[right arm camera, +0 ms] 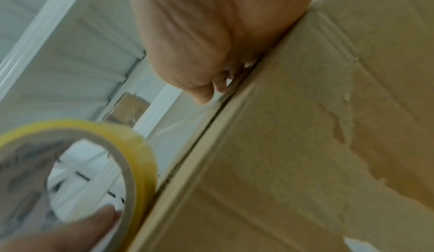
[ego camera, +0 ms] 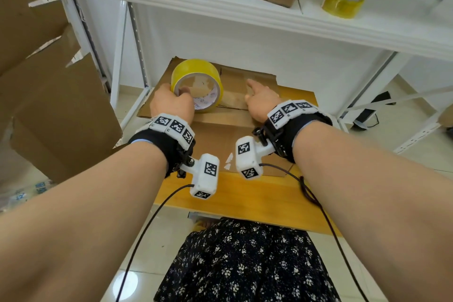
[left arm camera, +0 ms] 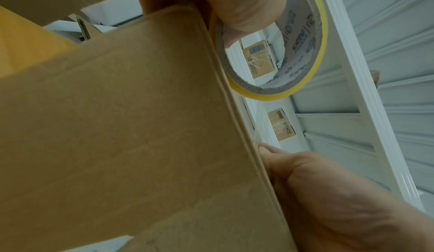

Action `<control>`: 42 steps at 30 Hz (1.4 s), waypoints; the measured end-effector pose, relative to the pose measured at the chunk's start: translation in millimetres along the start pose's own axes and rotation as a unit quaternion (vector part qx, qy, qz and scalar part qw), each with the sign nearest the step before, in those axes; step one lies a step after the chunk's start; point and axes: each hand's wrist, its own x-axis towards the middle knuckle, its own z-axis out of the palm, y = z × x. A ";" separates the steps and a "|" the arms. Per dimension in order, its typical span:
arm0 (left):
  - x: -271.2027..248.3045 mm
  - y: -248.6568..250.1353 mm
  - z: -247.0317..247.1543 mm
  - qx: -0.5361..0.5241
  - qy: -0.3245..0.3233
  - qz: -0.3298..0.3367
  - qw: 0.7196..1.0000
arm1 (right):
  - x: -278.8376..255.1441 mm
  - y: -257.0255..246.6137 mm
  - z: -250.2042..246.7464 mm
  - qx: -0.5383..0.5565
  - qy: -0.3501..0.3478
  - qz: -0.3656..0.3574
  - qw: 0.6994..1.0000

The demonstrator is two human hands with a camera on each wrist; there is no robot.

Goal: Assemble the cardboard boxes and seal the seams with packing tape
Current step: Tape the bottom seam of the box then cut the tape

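From the head view, your box (ego camera: pixel 232 95) sits on the worktop (ego camera: pixel 245 201) under the shelf (ego camera: pixel 245 7), and the tape roll (ego camera: pixel 196 81) stands on edge on top of it, toward the left. The cardboard looks light and stiff on its faces but likely to give along the seam, so steady it by an edge rather than mid-flap. The roll is probably light and rigid, and is best held through its core. Your left hand (ego camera: pixel 171 103) grips the roll, thumb hooked inside the core. Your right hand (ego camera: pixel 262 103) lies on the box top, forefinger stretched forward along the seam.

The left wrist view shows your fingers (left arm camera: pixel 234 5) curled around the roll's rim, pinching it against the box edge, with a clear strip of tape running down toward the other hand.

In the right wrist view, your fingers (right arm camera: pixel 206 92) bend down and press on the box's top edge where the strip ends; whether they pinch the tape's end, you cannot tell through the blur.
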 end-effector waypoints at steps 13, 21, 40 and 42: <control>-2.1 2.0 -6.4 0.044 -0.019 0.004 0.999 | 0.7 4.1 26.0 -0.131 0.037 -0.055 0.989; -11.5 -1.7 -4.9 0.080 -0.046 0.029 0.995 | -13.2 -11.5 33.3 -0.179 0.010 0.001 0.984; -15.6 -0.7 -5.3 0.091 -0.063 -0.019 0.994 | -15.9 -21.5 38.2 -0.131 0.076 -0.052 0.987; -13.2 0.1 -4.7 0.094 -0.066 0.000 0.993 | -15.4 -19.6 34.4 -0.129 0.070 -0.056 0.988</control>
